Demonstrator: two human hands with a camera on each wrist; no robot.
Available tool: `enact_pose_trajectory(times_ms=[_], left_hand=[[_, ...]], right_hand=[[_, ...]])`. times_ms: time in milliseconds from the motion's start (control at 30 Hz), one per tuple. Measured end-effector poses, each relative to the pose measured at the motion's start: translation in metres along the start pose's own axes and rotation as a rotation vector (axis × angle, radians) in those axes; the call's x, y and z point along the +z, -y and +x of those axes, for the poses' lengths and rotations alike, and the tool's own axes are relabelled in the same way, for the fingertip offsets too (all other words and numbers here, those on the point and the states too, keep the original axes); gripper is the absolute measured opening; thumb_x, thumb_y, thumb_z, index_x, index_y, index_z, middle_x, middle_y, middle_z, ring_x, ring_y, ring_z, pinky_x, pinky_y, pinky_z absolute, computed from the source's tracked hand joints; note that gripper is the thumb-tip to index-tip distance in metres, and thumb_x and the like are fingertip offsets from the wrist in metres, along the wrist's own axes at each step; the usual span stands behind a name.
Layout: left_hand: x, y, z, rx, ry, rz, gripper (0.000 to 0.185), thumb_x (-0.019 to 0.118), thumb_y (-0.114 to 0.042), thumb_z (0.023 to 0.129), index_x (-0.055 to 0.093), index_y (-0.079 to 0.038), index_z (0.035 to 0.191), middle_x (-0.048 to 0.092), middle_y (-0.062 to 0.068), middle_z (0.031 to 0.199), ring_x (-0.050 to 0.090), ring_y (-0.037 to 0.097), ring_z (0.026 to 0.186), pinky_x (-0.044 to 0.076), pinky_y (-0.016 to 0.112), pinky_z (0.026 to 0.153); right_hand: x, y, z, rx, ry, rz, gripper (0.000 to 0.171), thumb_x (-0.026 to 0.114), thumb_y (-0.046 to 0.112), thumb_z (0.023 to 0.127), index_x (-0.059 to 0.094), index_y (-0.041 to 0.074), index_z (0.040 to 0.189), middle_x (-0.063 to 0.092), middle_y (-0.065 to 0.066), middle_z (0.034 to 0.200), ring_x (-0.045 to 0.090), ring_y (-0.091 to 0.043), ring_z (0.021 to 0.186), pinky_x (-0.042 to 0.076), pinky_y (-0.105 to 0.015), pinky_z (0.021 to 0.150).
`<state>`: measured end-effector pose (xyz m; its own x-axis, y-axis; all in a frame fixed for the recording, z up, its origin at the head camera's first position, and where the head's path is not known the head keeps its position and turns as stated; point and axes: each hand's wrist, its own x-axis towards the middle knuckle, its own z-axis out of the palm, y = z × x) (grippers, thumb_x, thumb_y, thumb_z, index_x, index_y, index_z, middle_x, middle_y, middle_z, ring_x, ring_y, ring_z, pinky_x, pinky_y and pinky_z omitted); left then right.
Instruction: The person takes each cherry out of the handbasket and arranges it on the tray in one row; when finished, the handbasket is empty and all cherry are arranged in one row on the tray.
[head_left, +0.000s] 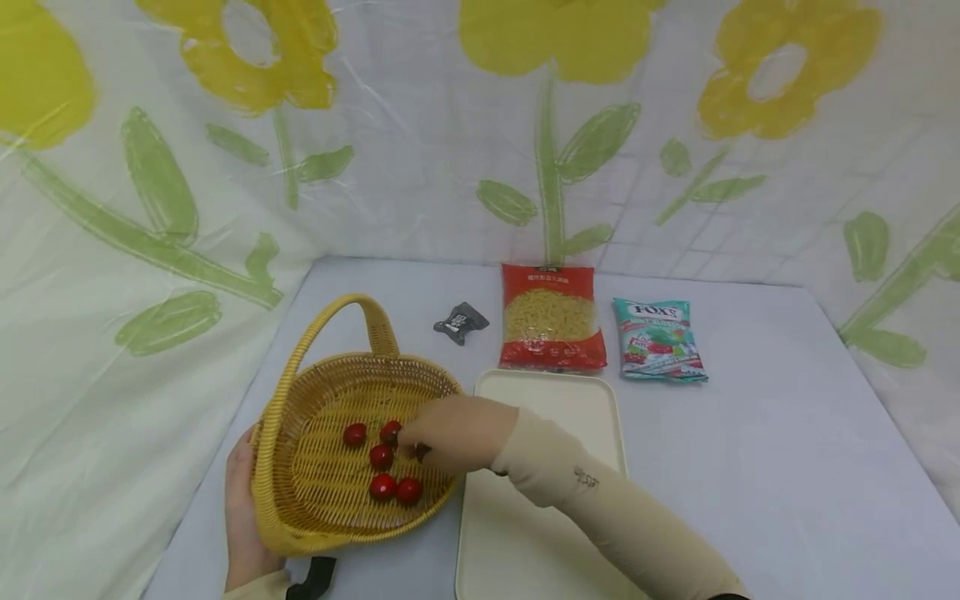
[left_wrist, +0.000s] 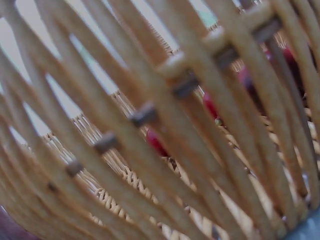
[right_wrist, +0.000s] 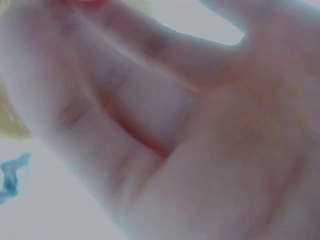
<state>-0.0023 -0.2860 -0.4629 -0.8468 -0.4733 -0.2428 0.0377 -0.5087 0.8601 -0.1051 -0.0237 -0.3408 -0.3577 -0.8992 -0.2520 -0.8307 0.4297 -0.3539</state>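
Left hand (head_left: pixel 243 508) cups the outer wall of the basket (head_left: pixel 315 500) at its near-left rim, fingers wrapped on the weave; my read is that this stops the basket sliding while the other hand works inside. The left wrist view is all wicker slats, with red fruit visible through the gaps.

Right hand (head_left: pixel 457 433) reaches over the basket's right rim, fingertips down among the tomatoes (head_left: pixel 382 458). Grip looks narrow, pinched at one dark-red tomato (head_left: pixel 422 451) under the fingers, but whether it's actually lifted I cannot tell; the right wrist view is just blurred palm.

Five other tomatoes lie loose on the basket floor, clustered centre-right.

Tray (head_left: pixel 547 400) sits just right of the basket on the bench (head_left: pixel 787 433), under the right forearm, so probably a short transfer path.

Pasta bag (head_left: pixel 551 317), candy bag (head_left: pixel 658 340) and a small black packet (head_left: pixel 461 322) sit behind, out of the way.
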Motion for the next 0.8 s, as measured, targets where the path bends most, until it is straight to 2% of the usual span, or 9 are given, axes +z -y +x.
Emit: enact_pose_trajectory(times_ms=[200, 400, 467, 600, 667, 800], left_hand=[[0.005, -0.001, -0.004, 0.017, -0.019, 0.037, 0.049, 0.043, -0.041, 0.101, 0.040, -0.013, 0.141, 0.045, 0.008, 0.142, 0.051, 0.019, 0.125, 0.051, 0.029, 0.098], [0.010, -0.002, -0.007, 0.041, -0.036, 0.039, 0.048, 0.045, -0.038, 0.101, 0.040, -0.012, 0.140, 0.048, 0.009, 0.135, 0.058, 0.017, 0.112, 0.056, 0.027, 0.089], [0.011, -0.003, -0.008, 0.051, -0.035, 0.041, 0.048, 0.046, -0.038, 0.100, 0.041, -0.011, 0.140, 0.050, 0.010, 0.133, 0.059, 0.018, 0.110, 0.056, 0.028, 0.089], [0.013, -0.004, -0.009, 0.076, -0.021, 0.048, 0.047, 0.045, -0.036, 0.101, 0.043, -0.007, 0.138, 0.053, 0.013, 0.129, 0.060, 0.019, 0.107, 0.057, 0.029, 0.087], [0.013, -0.004, -0.009, 0.094, 0.000, 0.048, 0.048, 0.044, -0.035, 0.102, 0.043, -0.003, 0.137, 0.056, 0.014, 0.124, 0.062, 0.020, 0.102, 0.058, 0.030, 0.084], [0.013, -0.003, -0.007, 0.115, 0.022, 0.029, 0.049, 0.045, -0.034, 0.101, 0.043, 0.003, 0.135, 0.059, 0.016, 0.117, 0.064, 0.020, 0.097, 0.060, 0.031, 0.079]], right_hand=[[-0.006, -0.021, -0.042, -0.002, -0.191, 0.201, 0.018, 0.065, 0.014, 0.092, 0.066, 0.020, 0.109, 0.058, 0.007, 0.100, 0.054, -0.003, 0.087, 0.049, -0.014, 0.076], [0.015, -0.053, -0.068, -0.012, -0.421, 0.408, 0.020, 0.067, 0.011, 0.090, 0.064, 0.018, 0.108, 0.058, 0.006, 0.108, 0.057, -0.004, 0.097, 0.054, -0.016, 0.078], [0.024, -0.062, -0.072, 0.013, -0.493, 0.412, 0.020, 0.069, 0.010, 0.088, 0.063, 0.017, 0.106, 0.059, 0.006, 0.106, 0.059, -0.005, 0.096, 0.055, -0.017, 0.079], [0.041, -0.080, -0.072, 0.085, -0.599, 0.322, 0.028, 0.072, 0.007, 0.085, 0.060, 0.012, 0.110, 0.062, 0.003, 0.100, 0.060, -0.008, 0.092, 0.056, -0.024, 0.083], [0.049, -0.089, -0.066, 0.108, -0.617, 0.303, 0.032, 0.073, 0.006, 0.084, 0.059, 0.011, 0.112, 0.064, 0.001, 0.099, 0.059, -0.010, 0.092, 0.056, -0.027, 0.086], [0.067, -0.104, -0.048, 0.113, -0.600, 0.367, 0.028, 0.070, 0.000, 0.084, 0.061, 0.008, 0.109, 0.064, -0.002, 0.099, 0.060, -0.013, 0.094, 0.056, -0.034, 0.087]])
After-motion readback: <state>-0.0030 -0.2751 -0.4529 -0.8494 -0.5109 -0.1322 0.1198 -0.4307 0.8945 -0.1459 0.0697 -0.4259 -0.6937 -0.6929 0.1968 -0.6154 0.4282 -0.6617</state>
